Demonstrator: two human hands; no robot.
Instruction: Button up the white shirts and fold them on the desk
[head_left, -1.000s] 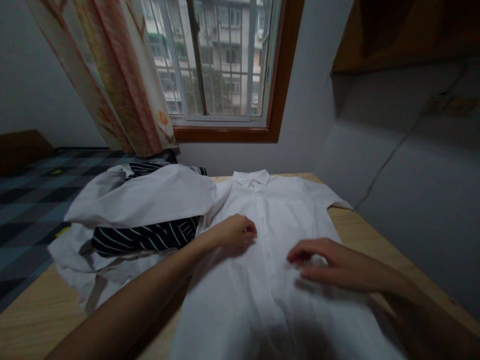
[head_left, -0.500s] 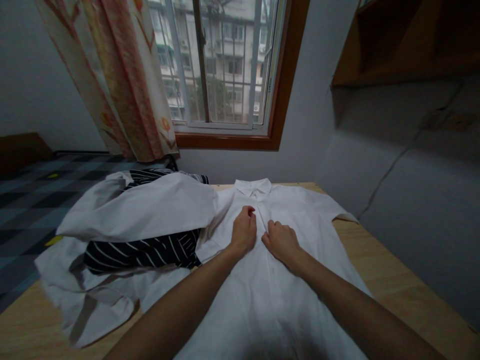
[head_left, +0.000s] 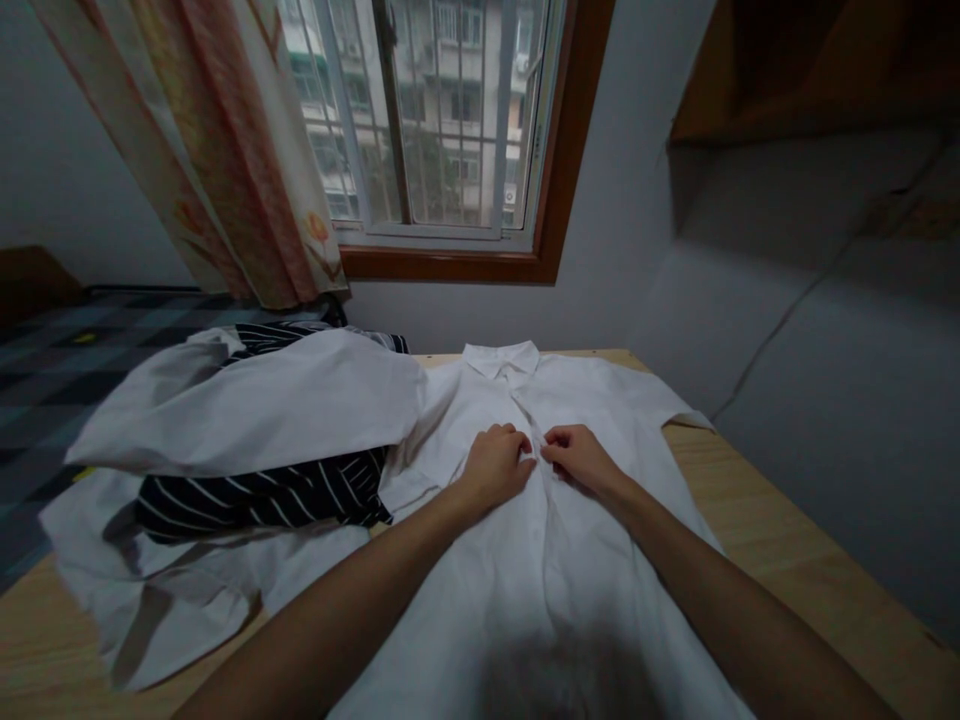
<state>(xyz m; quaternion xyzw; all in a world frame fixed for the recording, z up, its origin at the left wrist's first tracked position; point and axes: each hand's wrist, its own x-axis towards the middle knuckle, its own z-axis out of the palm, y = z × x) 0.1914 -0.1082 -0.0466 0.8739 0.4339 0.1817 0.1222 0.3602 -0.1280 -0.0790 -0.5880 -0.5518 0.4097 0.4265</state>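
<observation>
A white collared shirt (head_left: 600,400) lies front up on the wooden table, its collar toward the window and its lower part toward me. My left hand (head_left: 499,462) is at the front placket, thumb and fingers closed in a pinch on the shirt's edge. Just to its right, my right hand (head_left: 581,456) pinches the other side of the same opening. The placket gapes a little above the fingers. Any button between the fingertips is too small to make out.
At the left lies a heap of white garments (head_left: 300,400) with a black striped cloth (head_left: 262,500) among them. The wooden table (head_left: 780,510) borders a bed with a checked cover (head_left: 37,380). Behind are a curtain (head_left: 225,150) and a window; a wooden shelf (head_left: 810,110) hangs at upper right.
The left hand has moved right and slightly down, turning at the placket. The right hand has shifted slightly right, fingers now pinched beside the left. The placket has parted a little; the view has shifted slightly.
</observation>
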